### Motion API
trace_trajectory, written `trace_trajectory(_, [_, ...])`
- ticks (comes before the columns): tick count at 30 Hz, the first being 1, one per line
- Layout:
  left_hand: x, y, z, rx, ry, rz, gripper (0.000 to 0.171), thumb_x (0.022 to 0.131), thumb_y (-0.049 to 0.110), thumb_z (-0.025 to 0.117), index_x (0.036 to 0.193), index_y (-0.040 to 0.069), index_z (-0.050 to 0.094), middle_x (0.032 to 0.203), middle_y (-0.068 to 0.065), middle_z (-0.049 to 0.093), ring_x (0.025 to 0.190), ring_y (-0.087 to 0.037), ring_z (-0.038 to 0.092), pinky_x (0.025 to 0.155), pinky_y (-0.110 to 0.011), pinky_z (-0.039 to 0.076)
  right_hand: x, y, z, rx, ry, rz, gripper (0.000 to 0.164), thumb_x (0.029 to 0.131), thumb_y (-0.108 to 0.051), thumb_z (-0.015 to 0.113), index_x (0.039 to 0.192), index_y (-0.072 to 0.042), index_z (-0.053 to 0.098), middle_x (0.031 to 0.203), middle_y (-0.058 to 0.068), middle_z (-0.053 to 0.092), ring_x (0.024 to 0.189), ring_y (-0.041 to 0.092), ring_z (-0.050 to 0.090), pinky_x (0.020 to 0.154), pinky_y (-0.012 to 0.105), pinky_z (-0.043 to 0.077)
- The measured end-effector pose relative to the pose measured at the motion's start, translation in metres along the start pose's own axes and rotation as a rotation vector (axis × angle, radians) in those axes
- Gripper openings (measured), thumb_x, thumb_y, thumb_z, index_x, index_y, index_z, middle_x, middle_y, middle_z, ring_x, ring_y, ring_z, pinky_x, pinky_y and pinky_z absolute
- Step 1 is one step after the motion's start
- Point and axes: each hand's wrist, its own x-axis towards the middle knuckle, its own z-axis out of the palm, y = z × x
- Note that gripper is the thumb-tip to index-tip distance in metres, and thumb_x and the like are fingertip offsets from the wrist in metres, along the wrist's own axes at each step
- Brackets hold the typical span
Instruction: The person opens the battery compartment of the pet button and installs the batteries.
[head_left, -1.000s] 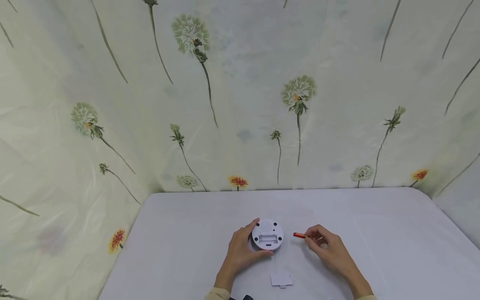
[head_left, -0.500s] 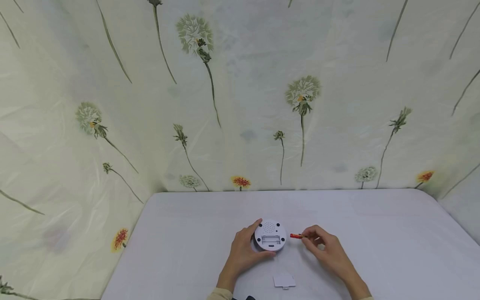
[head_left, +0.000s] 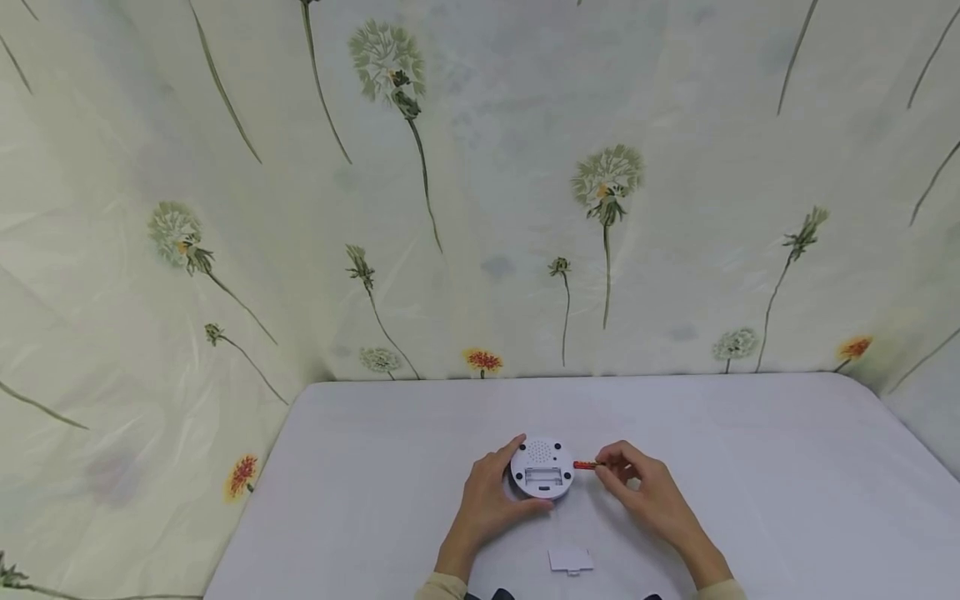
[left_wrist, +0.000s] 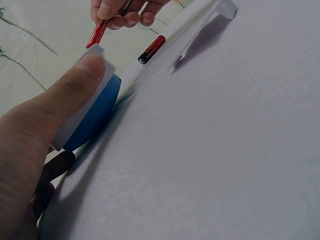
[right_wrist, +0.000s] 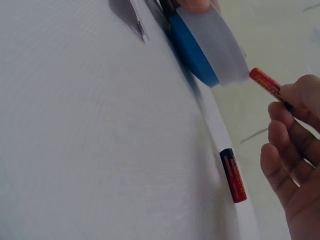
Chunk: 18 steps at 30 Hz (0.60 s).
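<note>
My left hand (head_left: 487,504) grips a round white device (head_left: 542,454) by its edge, thumb on the near side. Its underside faces up, with speaker holes, dark feet and an uncovered battery compartment (head_left: 543,477). A blue band (left_wrist: 95,115) shows on its lower part in the left wrist view. My right hand (head_left: 648,492) pinches a red battery (right_wrist: 267,82) between thumb and finger. The battery's free end is at the device's right edge; whether they touch I cannot tell. A second red and black battery (right_wrist: 233,175) lies on the table, seen in both wrist views.
A small white battery cover (head_left: 571,560) lies on the white table (head_left: 360,467), nearer the person than the device. Behind the table hangs a curtain (head_left: 480,208) printed with dandelions. Dark objects (head_left: 501,594) peek in at the bottom edge of the head view.
My right hand has moved left with the battery, bringing it from a small gap away to the device's edge. The left hand still holds the device in much the same place.
</note>
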Motion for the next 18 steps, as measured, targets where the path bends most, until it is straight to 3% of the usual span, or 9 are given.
trace_trajectory(8, [0.0004, 0.0002, -0.0018, 0.0, 0.006, 0.013, 0.099, 0.061, 0.07, 0.072, 0.145, 0.033, 0.035, 0.134, 0.008, 0.055, 0.11, -0.012, 0.054, 0.097, -0.038, 0.041, 0.0053, -0.0023, 0.0026, 0.054, -0.01, -0.038, 0.016, 0.086, -0.013, 0.069, 0.097, -0.022, 0.06, 0.081, -0.011, 0.06, 0.07, 0.004, 0.055, 0.063, 0.02, 0.047])
trace_trajectory(18, [-0.0001, -0.0014, 0.001, -0.013, -0.001, 0.004, 0.099, 0.06, 0.072, 0.071, 0.145, 0.038, 0.032, 0.137, 0.009, 0.053, 0.113, -0.012, 0.052, 0.097, -0.039, 0.041, 0.0082, -0.009, 0.0063, 0.043, -0.056, -0.074, 0.014, 0.086, -0.013, 0.069, 0.095, -0.019, 0.06, 0.08, -0.009, 0.06, 0.068, 0.003, 0.052, 0.06, 0.019, 0.046])
